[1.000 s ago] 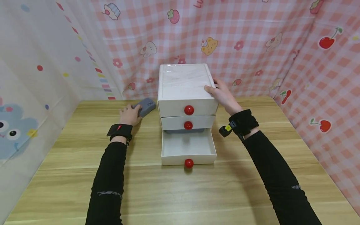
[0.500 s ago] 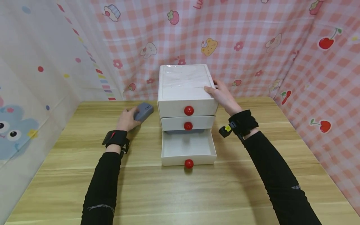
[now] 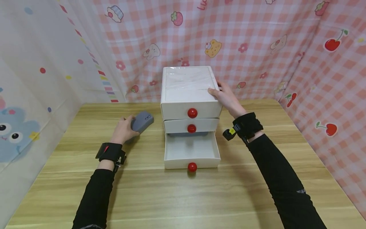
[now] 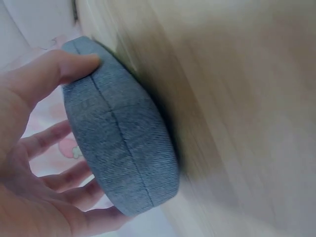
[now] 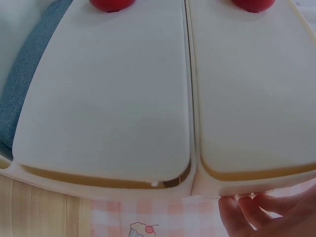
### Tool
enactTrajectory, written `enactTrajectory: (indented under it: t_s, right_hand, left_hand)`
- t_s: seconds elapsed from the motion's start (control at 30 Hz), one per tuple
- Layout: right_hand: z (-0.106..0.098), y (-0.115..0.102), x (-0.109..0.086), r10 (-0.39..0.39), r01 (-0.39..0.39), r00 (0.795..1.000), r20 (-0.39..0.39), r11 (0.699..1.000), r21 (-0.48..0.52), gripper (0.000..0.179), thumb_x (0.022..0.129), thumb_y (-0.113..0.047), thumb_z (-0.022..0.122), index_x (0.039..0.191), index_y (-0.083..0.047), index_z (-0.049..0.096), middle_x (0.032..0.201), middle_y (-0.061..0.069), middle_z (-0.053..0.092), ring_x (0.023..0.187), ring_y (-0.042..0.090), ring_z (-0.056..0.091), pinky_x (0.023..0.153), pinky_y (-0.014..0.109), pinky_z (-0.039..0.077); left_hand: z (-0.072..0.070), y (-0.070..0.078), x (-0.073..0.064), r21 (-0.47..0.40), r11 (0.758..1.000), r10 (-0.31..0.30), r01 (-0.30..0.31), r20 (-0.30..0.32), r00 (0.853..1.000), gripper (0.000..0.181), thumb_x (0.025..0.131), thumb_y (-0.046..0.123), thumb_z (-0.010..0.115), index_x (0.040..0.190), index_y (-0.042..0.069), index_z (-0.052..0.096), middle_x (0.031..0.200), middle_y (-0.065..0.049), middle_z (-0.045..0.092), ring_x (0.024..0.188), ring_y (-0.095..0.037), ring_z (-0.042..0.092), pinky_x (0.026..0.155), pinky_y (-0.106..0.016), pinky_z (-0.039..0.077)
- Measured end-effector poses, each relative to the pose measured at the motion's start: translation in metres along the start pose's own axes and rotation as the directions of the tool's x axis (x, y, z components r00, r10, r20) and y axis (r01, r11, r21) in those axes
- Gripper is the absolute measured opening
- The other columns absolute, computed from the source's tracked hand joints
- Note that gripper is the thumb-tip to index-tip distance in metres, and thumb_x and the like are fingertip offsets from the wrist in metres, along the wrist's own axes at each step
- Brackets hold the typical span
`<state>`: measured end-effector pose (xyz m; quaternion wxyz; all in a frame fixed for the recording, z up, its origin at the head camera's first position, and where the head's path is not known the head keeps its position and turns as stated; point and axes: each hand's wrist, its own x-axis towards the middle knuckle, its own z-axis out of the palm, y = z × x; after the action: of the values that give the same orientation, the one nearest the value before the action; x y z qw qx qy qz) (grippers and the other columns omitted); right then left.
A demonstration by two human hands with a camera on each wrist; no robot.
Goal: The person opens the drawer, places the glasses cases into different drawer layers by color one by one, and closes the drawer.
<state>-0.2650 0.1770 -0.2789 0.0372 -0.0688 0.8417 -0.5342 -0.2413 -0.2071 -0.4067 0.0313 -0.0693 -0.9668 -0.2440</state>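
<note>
My left hand [image 3: 123, 130] grips a blue-grey glasses case [image 3: 143, 121], which has a small spectacles mark on its top. In the left wrist view the thumb presses one end of the case [image 4: 121, 128] and the fingers lie along its side, close over the wood. My right hand [image 3: 227, 98] holds the upper right side of a white drawer cabinet [image 3: 187, 84], thumb on top and fingers at the side. The cabinet's bottom drawer [image 3: 191, 163] is pulled out; the upper two are closed. A blue fabric thing [image 5: 22, 84] shows inside the bottom drawer in the right wrist view.
Each drawer front carries a red round knob [image 3: 192, 113]. The cabinet stands on a wood-grain table [image 3: 183, 200], near a pink checked curtain [image 3: 240, 25] at the back. A white patterned curtain [image 3: 37, 95] hangs at the left.
My left hand has drawn the glasses case back toward me and slightly left, away from the curtain. The right hand, cabinet and drawers have stayed in place.
</note>
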Motion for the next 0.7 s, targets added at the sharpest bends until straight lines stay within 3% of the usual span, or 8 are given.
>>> enactTrajectory:
  t_s: [0.13,0.37,0.7]
  right_hand:
    - [0.000,-0.001,-0.001,0.005,-0.005,1.000,-0.005,1.000,-0.006,0.061,0.098,-0.028,0.048,0.150,-0.006,0.024,0.149,0.018,0.034,0.134,0.030,0.036,0.113,0.049,0.028]
    - [0.001,-0.002,-0.002,0.019,-0.020,1.000,-0.007,1.000,-0.010,0.061,0.097,-0.029,0.048,0.149,-0.007,0.025,0.149,0.017,0.034,0.135,0.029,0.036,0.113,0.049,0.029]
    - [0.000,-0.001,0.000,0.017,-0.017,1.000,0.004,1.000,-0.001,0.062,0.098,-0.028,0.048,0.150,-0.007,0.024,0.149,0.018,0.034,0.135,0.030,0.036,0.114,0.049,0.027]
  left_hand:
    - [-0.004,0.000,-0.012,0.010,1.000,0.005,-0.005,0.027,1.000,0.075,0.071,0.010,0.079,0.135,-0.007,0.043,0.120,-0.039,0.047,0.100,-0.046,0.053,0.085,-0.054,0.047]
    - [-0.017,0.003,-0.029,0.057,0.998,-0.014,0.006,0.144,0.990,0.082,0.070,0.016,0.079,0.137,-0.010,0.039,0.125,-0.037,0.043,0.098,-0.042,0.053,0.084,-0.052,0.047]
    - [-0.046,0.020,-0.049,0.108,0.990,0.058,-0.087,0.242,0.968,0.074,0.069,0.020,0.079,0.125,-0.017,0.049,0.112,-0.032,0.049,0.086,-0.033,0.054,0.075,-0.044,0.050]
